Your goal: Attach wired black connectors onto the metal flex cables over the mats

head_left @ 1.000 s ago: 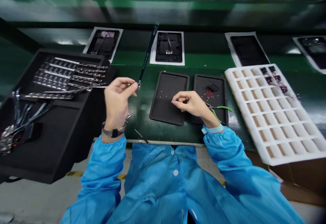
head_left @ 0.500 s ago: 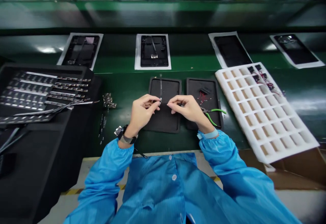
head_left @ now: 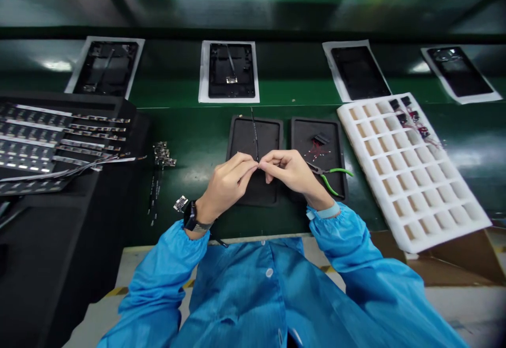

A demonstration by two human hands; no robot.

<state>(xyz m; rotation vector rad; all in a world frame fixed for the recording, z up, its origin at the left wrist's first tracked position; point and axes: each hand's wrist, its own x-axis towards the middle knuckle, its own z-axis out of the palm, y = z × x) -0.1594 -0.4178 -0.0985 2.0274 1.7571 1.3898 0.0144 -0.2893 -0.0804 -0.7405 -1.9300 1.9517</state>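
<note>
My left hand [head_left: 227, 182] and my right hand [head_left: 290, 171] meet fingertip to fingertip above a black mat [head_left: 253, 150]. Both pinch the near end of a thin black flex strip [head_left: 255, 132], which rises from the fingers toward the far edge of the mat. A watch sits on my left wrist and a blue band on my right wrist. Both arms are in blue sleeves.
A second black mat [head_left: 320, 153] holds small red-wired parts, with green-handled pliers [head_left: 334, 176] at its near edge. A white foam grid tray [head_left: 415, 179] lies right. A black tray of flex strips [head_left: 59, 142] sits left. Loose small boards [head_left: 164, 154] lie between. Dark panels on white sheets [head_left: 229, 71] line the conveyor.
My left hand carried the flex strip from the left to the middle mat and met my right hand there. The strip now stands nearly upright between both pinches.
</note>
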